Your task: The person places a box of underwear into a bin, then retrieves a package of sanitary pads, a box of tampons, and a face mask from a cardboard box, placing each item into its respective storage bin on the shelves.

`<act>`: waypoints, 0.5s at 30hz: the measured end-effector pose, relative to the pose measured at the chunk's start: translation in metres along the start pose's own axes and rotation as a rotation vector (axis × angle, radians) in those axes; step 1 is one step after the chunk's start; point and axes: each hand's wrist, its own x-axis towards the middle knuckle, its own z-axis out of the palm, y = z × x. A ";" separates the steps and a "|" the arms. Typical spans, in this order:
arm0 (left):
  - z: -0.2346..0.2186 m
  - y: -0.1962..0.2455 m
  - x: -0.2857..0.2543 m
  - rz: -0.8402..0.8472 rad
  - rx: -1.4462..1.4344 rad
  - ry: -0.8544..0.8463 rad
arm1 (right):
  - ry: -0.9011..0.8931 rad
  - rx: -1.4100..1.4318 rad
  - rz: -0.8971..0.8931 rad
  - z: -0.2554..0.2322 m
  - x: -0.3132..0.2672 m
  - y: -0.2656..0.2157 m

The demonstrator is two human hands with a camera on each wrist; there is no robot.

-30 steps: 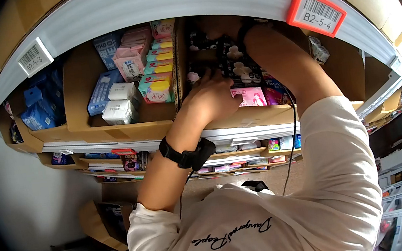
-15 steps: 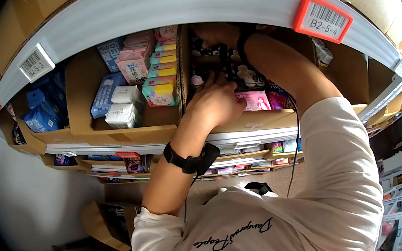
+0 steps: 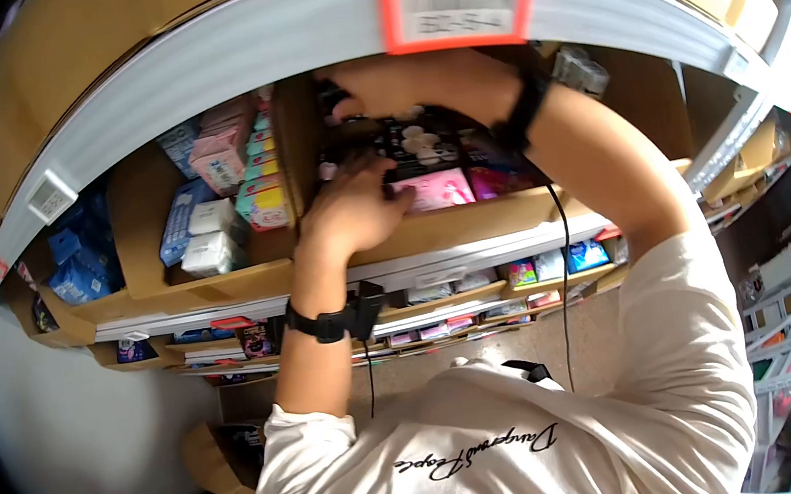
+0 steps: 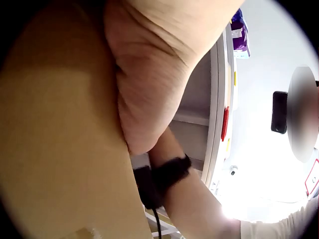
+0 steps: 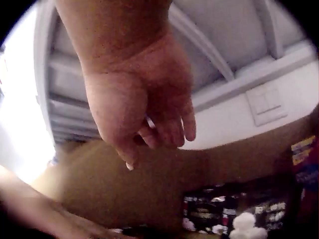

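Inside a cardboard bin sit black packs (image 3: pixel 420 143) with pale flower prints. My left hand (image 3: pixel 351 208) lies over the bin's front left part, fingers reaching onto the dark packs and thumb beside a pink pack (image 3: pixel 438 189). In the left wrist view, the heel of this hand (image 4: pixel 149 84) lies against the cardboard wall (image 4: pixel 60 129). Farther back, my right hand (image 3: pixel 405 83) reaches across the bin under the shelf beam. The right wrist view shows this hand (image 5: pixel 144 104) with fingers loosely bent and nothing between them, above black flower-printed packs (image 5: pixel 244 216).
A white shelf beam with a red-framed label (image 3: pixel 455 10) crosses just above the bin. To the left, a neighbouring bin holds white packs (image 3: pixel 212 240), pink packs (image 3: pixel 221 155) and yellow-and-green boxes (image 3: pixel 261 199). A cable (image 3: pixel 567 275) hangs from the right wrist. Lower shelves hold more packs.
The view has swung so the bins appear farther left. My right hand has come out from the dark back of the bin, nearer the beam. The left hand stays at the bin's front.
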 end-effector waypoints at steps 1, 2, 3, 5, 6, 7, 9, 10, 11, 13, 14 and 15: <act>-0.005 0.005 0.000 -0.040 -0.052 -0.022 | 0.089 0.025 -0.130 -0.008 -0.036 -0.007; -0.005 0.007 -0.004 0.038 0.012 0.075 | 0.251 0.013 -0.260 0.001 -0.066 -0.005; -0.011 0.022 -0.008 0.008 0.035 0.133 | 0.368 0.093 -0.464 0.002 -0.098 -0.004; -0.007 0.042 -0.017 0.163 -0.058 0.453 | 0.335 0.322 -0.279 -0.008 -0.187 -0.020; 0.001 0.057 -0.017 0.168 -0.195 0.554 | 0.368 0.404 -0.339 -0.007 -0.227 -0.018; 0.010 0.080 -0.021 0.234 -0.347 0.590 | 0.385 0.576 -0.318 -0.001 -0.265 -0.015; 0.032 0.130 -0.027 0.410 -0.477 0.554 | 0.331 0.861 -0.236 0.024 -0.333 0.000; 0.042 0.161 -0.028 0.520 -0.490 0.470 | 0.412 0.897 -0.166 0.037 -0.367 0.006; 0.056 0.192 -0.028 0.630 -0.503 0.382 | 0.376 0.982 0.021 0.041 -0.403 0.011; 0.093 0.247 -0.026 0.721 -0.664 0.118 | 0.554 1.062 0.236 0.070 -0.464 0.019; 0.114 0.270 -0.023 0.726 -0.681 -0.010 | 0.566 1.079 0.410 0.080 -0.493 0.018; 0.132 0.294 -0.020 0.729 -0.687 -0.137 | 0.654 1.056 0.441 0.099 -0.520 0.019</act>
